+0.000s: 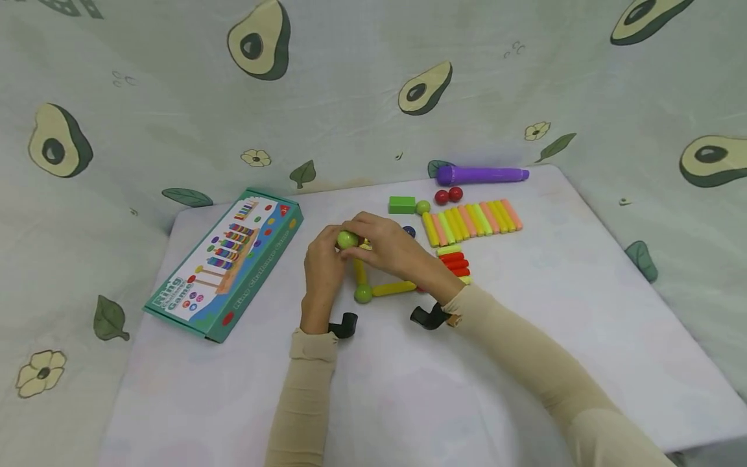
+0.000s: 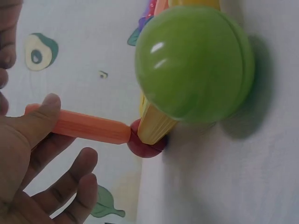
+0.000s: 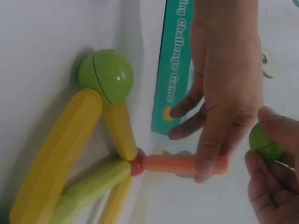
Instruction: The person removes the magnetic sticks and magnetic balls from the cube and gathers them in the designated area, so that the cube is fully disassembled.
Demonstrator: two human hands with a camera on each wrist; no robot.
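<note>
**Ball poised over an upright stick, and that lower joint has work to do**

Tight moment here: the left hand (image 1: pixel 323 269) pinches the orange stick (image 3: pixel 177 163) near its upper end, the other fingers off it. The stick stands on the red ball (image 2: pixel 145 145) at the frame's far left corner, on the counter (image 1: pixel 397 383). And the right hand (image 1: pixel 390 248) pinches the held green ball (image 3: pixel 264 143) just above the stick's tip, with a gap between them!

Trouble could start with aim. Bring that ball down off-centre and the stick may lean, since the left pinch looks like its main support. Press too hard and the red ball could twist, pulling loose the lime stick (image 3: pixel 99 178) joined there. Let go early, and the ball's weight up top might topple the lot.

Watch the right wrist too, passing over the frame: a low dip could catch the near yellow stick (image 1: pixel 392 288), joined to the corner green ball (image 1: pixel 363 294), or scatter the red sticks (image 1: pixel 455 264) just to the right. And a fumbled ball? Round and smooth, it would probably roll, perhaps left towards the box (image 1: pixel 224 266).
</note>
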